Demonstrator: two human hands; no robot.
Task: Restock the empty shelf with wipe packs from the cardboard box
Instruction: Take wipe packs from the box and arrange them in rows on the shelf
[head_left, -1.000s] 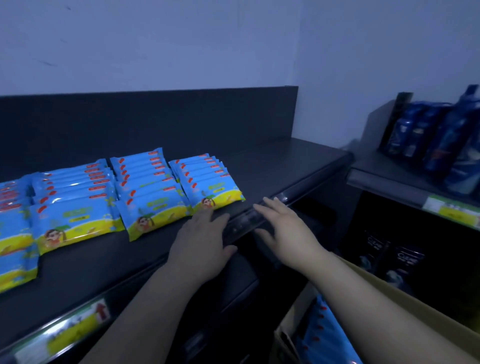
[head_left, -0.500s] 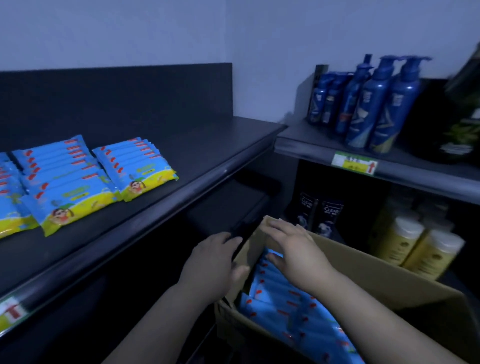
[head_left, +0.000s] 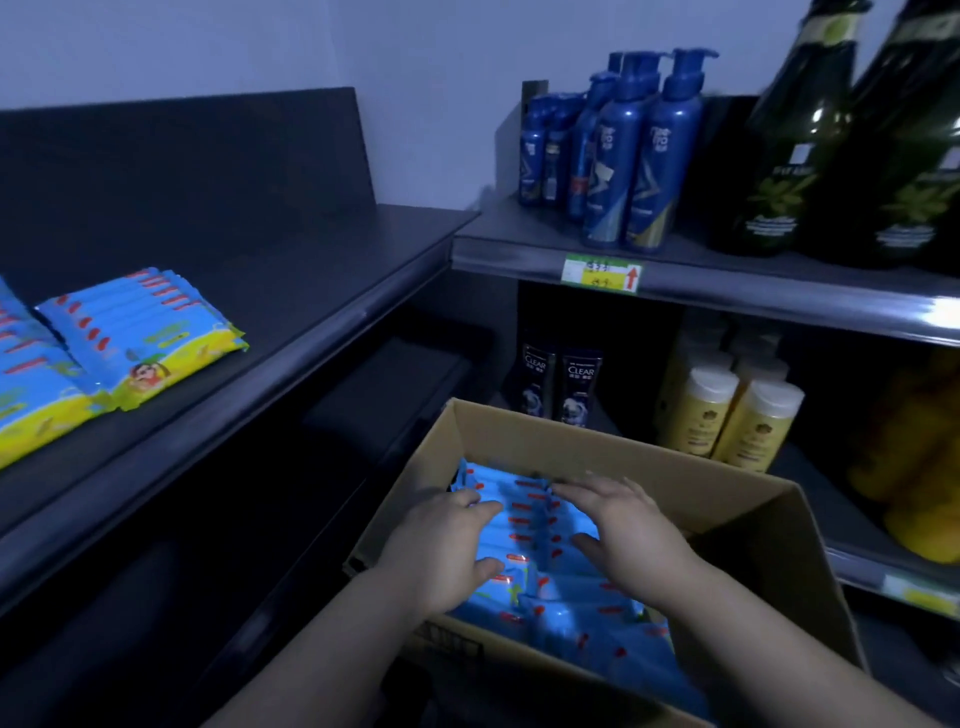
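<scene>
An open cardboard box sits low in front of me, packed with blue wipe packs standing on edge. Both my hands are inside it. My left hand lies over the left end of a row of packs, fingers spread and thumb reaching underneath. My right hand hovers over the right end of the same row, fingers straight. Neither hand plainly grips a pack. On the dark shelf at the left lie rows of blue and yellow wipe packs; the shelf's right half is bare.
A second shelving unit stands at the right with blue pump bottles, dark green bottles, black shampoo bottles and yellow bottles. A lower dark shelf runs under the wipe shelf, beside the box.
My hands left the shelf edge and dropped into the box, now spread over a row of packs. My view swung right and down toward the box.
</scene>
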